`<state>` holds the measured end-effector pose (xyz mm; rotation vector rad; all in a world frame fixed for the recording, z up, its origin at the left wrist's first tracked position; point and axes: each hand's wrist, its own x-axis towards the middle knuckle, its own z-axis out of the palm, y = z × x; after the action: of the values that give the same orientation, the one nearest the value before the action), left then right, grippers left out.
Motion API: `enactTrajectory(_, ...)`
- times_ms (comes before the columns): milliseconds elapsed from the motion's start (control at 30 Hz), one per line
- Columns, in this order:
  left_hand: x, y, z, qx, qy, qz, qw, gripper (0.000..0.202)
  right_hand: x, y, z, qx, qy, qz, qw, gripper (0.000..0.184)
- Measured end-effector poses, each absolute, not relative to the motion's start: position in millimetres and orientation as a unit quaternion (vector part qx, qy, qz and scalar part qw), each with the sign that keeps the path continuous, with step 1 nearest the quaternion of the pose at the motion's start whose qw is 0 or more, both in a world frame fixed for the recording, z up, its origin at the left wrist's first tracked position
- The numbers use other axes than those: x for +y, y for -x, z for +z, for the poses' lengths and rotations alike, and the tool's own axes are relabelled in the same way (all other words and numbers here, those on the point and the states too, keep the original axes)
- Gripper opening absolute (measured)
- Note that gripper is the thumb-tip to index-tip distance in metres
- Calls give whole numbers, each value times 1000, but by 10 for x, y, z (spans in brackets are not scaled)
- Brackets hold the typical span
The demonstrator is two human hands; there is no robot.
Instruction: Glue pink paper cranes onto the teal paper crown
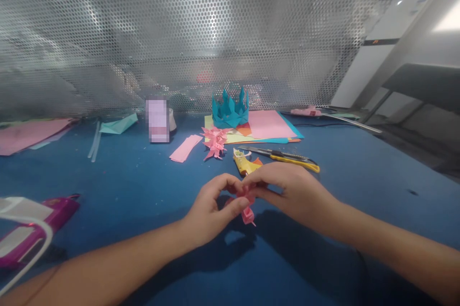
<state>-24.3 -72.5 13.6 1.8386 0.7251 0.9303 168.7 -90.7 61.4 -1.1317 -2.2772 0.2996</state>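
Observation:
Between both hands, above the blue table, is a small folded pink paper piece [247, 214] with a pointed tip hanging down. My left hand [215, 205] pinches it from the left with thumb and fingers. From the right, my right hand [287, 188] grips its upper part, and the fingers cover much of the paper. Just beyond the hands lies a small yellow-and-white piece [246, 164], partly hidden by my right hand. Several spiky folded pink paper pieces [215, 142] sit in a cluster farther back, beside a stack of pink paper strips [186, 148].
A teal paper crown [230, 109] stands on coloured paper sheets [271, 124]. A yellow utility knife [294, 161] lies right of centre. At left are a magenta device [61, 212] with a white cable, glue sticks [95, 142] and pink sheets [32, 133]. A perforated metal panel [179, 23] rises behind.

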Motion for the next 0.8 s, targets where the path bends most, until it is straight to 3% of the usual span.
enactTrajectory(233, -738, 214, 183, 326, -784, 380, 368, 6, -909, -1669, 560, -852, 424, 102, 290, 11)
enactTrajectory(467, -757, 189, 228, 342, -779, 378, 365, 1, -944, -1643, 578, -849, 422, 103, 302, 12)
enactTrajectory(667, -751, 176, 219, 343, -780, 391, 347, 8, -950, -1625, 599, -850, 412, 109, 311, 11)
enactTrajectory(800, -741, 200, 200, 329, -764, 398, 386, 5, -933, -1651, 647, -851, 404, 142, 305, 16)
